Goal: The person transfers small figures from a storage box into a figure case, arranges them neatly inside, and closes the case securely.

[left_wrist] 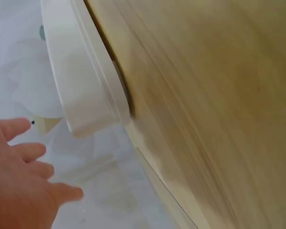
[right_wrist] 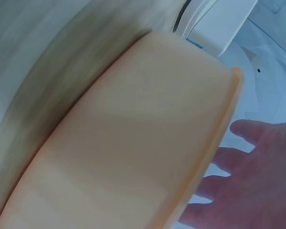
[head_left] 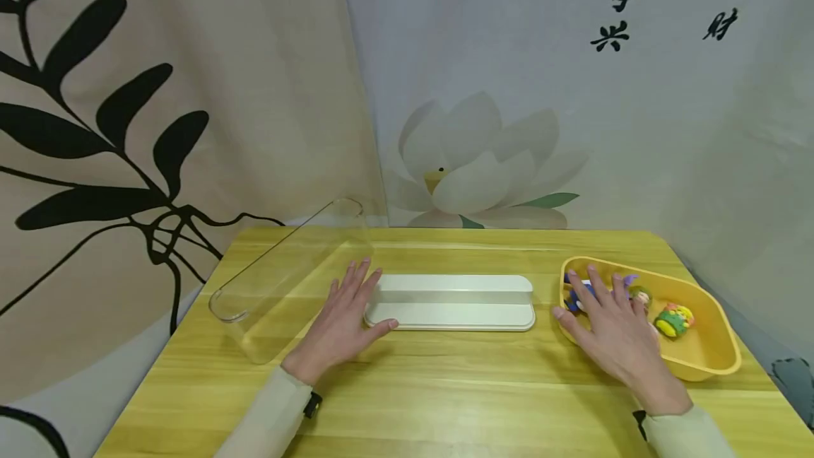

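Note:
My left hand (head_left: 340, 324) has its fingers spread and holds nothing. It is at the left end of a long white plastic base (head_left: 451, 311) with a raised step along its back; the left wrist view shows a gap between fingers and base (left_wrist: 86, 81). Fingers extended, my right hand (head_left: 620, 338) hovers over the left part of a yellow tray (head_left: 715, 352). Several small toy figures lie in that tray, among them a green and yellow figure (head_left: 673, 320) and a blue one (head_left: 580, 297). The hand partly hides them. In the right wrist view, the tray's side (right_wrist: 119, 129) fills the middle.
A long transparent box-like cover (head_left: 286, 281) lies slantwise at the table's left, beside my left hand. Behind the wooden table (head_left: 458, 401) hang cloths, one printed with dark leaves (head_left: 83, 34), the other with a white lotus (head_left: 477, 161).

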{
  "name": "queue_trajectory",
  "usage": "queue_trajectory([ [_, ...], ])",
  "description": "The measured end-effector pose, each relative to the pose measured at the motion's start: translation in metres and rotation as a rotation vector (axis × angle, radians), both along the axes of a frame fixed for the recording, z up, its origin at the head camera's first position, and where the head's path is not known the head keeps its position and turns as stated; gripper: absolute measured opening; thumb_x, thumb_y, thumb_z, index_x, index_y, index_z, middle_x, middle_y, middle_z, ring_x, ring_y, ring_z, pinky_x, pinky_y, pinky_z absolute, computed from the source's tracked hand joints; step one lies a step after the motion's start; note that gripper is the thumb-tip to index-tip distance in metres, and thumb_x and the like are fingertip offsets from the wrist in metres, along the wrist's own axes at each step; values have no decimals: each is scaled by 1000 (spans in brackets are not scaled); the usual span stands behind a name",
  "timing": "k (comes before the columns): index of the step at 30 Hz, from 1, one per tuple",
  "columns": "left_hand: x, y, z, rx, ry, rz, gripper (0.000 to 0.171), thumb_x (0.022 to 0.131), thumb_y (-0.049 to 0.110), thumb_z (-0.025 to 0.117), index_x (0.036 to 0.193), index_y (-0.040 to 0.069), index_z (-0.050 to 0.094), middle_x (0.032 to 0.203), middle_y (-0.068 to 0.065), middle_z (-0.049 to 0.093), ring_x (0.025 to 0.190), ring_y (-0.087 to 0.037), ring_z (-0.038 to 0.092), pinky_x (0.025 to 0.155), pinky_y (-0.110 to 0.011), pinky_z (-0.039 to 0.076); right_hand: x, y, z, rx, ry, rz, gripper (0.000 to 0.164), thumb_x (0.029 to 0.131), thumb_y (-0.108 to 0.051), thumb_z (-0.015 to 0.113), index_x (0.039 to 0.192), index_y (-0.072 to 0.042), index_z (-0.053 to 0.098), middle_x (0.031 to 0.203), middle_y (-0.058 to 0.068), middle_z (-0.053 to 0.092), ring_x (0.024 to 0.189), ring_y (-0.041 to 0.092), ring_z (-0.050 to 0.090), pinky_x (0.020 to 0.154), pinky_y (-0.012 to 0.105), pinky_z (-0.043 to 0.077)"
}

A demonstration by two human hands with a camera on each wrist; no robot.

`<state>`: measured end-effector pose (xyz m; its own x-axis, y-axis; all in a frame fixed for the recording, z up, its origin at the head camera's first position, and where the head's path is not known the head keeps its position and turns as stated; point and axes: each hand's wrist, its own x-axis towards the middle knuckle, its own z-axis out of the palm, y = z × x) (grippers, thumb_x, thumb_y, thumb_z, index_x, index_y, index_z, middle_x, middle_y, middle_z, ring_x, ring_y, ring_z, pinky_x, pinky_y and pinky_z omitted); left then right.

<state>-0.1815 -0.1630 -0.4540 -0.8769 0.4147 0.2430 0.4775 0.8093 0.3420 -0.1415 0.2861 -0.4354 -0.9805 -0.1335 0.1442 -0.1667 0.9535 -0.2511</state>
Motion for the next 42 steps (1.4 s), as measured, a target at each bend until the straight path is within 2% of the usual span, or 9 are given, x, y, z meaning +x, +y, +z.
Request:
queue_trajectory([
  [6,-9,-7,-1,6,-52,-93,90,98,63,59,163,7,29,173,-10,5,158,-38,7,126,-62,12,-1,9,4,-57,-30,-1,81,106,-59,44,166,-10,21,169,28,10,148,64,5,109,86,11],
  [11,-14,-12,-4,-6,-83,-147,88,100,59,60,163,7,30,173,-8,7,159,-35,7,128,-57,11,-2,21,9,-95,-39,-3,81,107,-56,45,166,-8,19,168,31,9,147,65,6,106,87,14],
  [19,-16,-17,-6,-24,-176,-170,86,101,59,58,164,8,29,173,-14,10,159,-31,6,128,-55,14,0,45,8,-163,15,-26,78,108,-50,48,165,-4,20,166,35,11,144,69,6,106,86,16],
  [26,-16,-17,-10,-34,-175,-188,86,101,58,58,164,8,28,172,-15,12,158,-33,10,127,-56,16,-2,64,7,-225,-11,-50,81,109,-47,46,164,2,12,166,37,5,145,67,1,106,87,12],
  [28,-17,-18,-11,-32,-171,-193,85,101,58,58,164,8,29,172,-16,12,158,-34,11,127,-56,16,-4,70,7,-259,-19,-54,83,109,-46,47,163,4,9,165,38,5,144,68,3,108,86,13],
  [31,-18,-18,-11,-29,-170,-199,85,101,56,59,164,8,29,172,-16,13,158,-33,11,127,-56,17,-7,77,9,-294,-34,-68,86,108,-45,49,163,6,7,162,42,10,141,70,14,106,86,20],
  [35,-19,-17,-12,-27,-173,-204,84,100,53,62,163,8,29,172,-14,12,158,-32,12,127,-54,17,-13,83,12,-284,-78,-103,90,107,-48,50,162,8,5,155,47,22,132,70,31,100,83,32],
  [39,-21,-16,-12,-27,-179,-207,84,100,52,64,163,9,30,173,-13,11,158,-32,12,126,-55,20,-19,87,14,-289,-146,-125,97,104,-51,56,162,8,4,156,45,24,130,70,34,98,82,36],
  [42,-22,-14,-12,-29,-187,-207,84,100,52,65,164,11,29,173,-11,10,159,-31,11,125,-55,24,-22,90,14,-342,-191,-103,101,103,-49,60,161,8,1,159,43,20,134,68,30,102,81,34],
])
